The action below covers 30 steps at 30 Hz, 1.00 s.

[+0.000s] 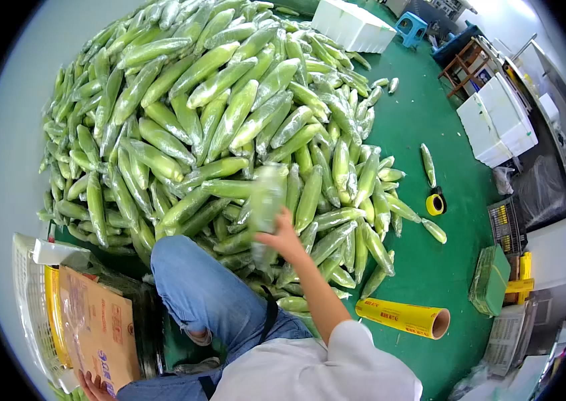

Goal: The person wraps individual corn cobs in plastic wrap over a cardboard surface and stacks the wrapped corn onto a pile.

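Observation:
My right hand [283, 237] is closed around an ear of corn [267, 194] wrapped in clear film, held upright over the front of the pile and smeared by motion. Behind it rises a large heap of film-wrapped green ears [229, 120], lying in all directions. My left hand [96, 387] is at the lower left frame edge, fingers apart, by the bottom of a brown cardboard sheet or box [99, 321]. Part of that hand is cut off by the frame.
A white plastic crate [29, 301] stands beside the cardboard. On the green floor to the right lie a yellow film roll [403, 317], a tape roll [436, 202] and a few loose ears. White foam boxes [353, 27] and a blue stool [411, 30] stand farther back.

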Tool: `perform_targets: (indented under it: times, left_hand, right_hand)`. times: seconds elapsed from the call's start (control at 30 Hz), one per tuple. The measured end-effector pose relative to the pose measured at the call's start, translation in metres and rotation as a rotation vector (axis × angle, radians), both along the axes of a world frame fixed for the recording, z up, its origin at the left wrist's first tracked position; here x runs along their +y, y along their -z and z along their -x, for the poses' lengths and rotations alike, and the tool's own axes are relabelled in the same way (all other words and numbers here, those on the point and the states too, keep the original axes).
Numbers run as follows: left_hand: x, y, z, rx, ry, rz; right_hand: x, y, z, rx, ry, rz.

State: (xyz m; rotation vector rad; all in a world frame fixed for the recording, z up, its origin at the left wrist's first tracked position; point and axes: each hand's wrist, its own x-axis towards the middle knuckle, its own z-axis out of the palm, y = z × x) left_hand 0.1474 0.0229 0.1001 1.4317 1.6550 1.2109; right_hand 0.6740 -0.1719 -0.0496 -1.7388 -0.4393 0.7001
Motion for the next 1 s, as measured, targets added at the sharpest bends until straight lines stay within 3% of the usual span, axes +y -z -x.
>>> perform_targets:
  times: [0.03, 0.07, 0.13, 0.17, 0.27, 0.3, 0.33, 0.37, 0.43, 0.5, 0.53, 0.57, 0.7, 0.77, 0.9, 0.97, 1.0]
  left_hand:
    - [-0.002, -0.003, -0.002, 0.015, -0.018, 0.005]
    - [-0.002, -0.006, -0.002, 0.041, -0.033, 0.008]
    - [-0.002, -0.011, -0.005, 0.073, -0.055, 0.014]
    - [0.001, -0.01, 0.002, 0.059, -0.048, -0.011]
    - [0.005, -0.018, 0.015, 0.069, -0.12, -0.021]
    - [0.0, -0.022, 0.021, 0.133, -0.126, -0.034]
    - [-0.002, -0.027, 0.026, 0.127, -0.159, -0.036]
    - [-0.003, -0.029, 0.032, 0.123, -0.192, -0.037]
    - [-0.01, -0.026, 0.048, -0.071, -0.159, -0.091]
    - [-0.018, -0.014, 0.078, -0.251, -0.115, -0.147]
    - [-0.02, 0.006, 0.109, 0.049, -0.158, -0.097]
    - [-0.028, 0.008, 0.116, 0.038, -0.192, -0.07]
    - [-0.043, 0.013, 0.109, -0.024, -0.243, -0.029]
    - [-0.046, 0.022, 0.105, -0.036, -0.242, -0.008]
    - [-0.05, 0.046, 0.106, -0.051, -0.223, 0.036]
    - [-0.056, 0.063, 0.112, -0.051, -0.211, 0.077]
    - [-0.059, 0.073, 0.115, -0.055, -0.206, 0.1]
  right_hand:
    - [-0.028, 0.019, 0.001, 0.131, 0.165, -0.098]
    - [-0.051, -0.013, 0.004, 0.263, 0.327, -0.185]
    - [-0.113, 0.027, -0.035, 0.141, 0.589, -0.033]
    - [-0.131, -0.008, -0.047, 0.116, 0.586, -0.071]
    - [-0.2, 0.025, -0.122, -0.179, 0.717, 0.189]
    - [-0.209, 0.005, -0.132, -0.063, 0.644, 0.185]
    - [-0.231, 0.037, -0.158, -0.222, 0.709, 0.314]
    - [-0.243, 0.04, -0.172, -0.078, 0.656, 0.444]
    - [-0.244, 0.057, -0.181, -0.08, 0.679, 0.583]
    - [-0.247, 0.111, -0.196, -0.069, 0.594, 0.851]
    - [-0.248, 0.131, -0.194, 0.009, 0.726, 0.649]
    - [-0.262, 0.187, -0.21, -0.033, 0.794, 0.318]
    - [-0.242, 0.164, -0.191, 0.053, 0.972, 0.371]
    - [-0.242, 0.164, -0.186, -0.088, 0.899, 0.449]
    - [-0.222, 0.157, -0.14, -0.505, 1.198, 0.585]
    - [-0.208, 0.152, -0.091, -0.54, 1.089, 0.368]
    - [-0.187, 0.132, -0.055, -0.671, 0.989, 0.387]
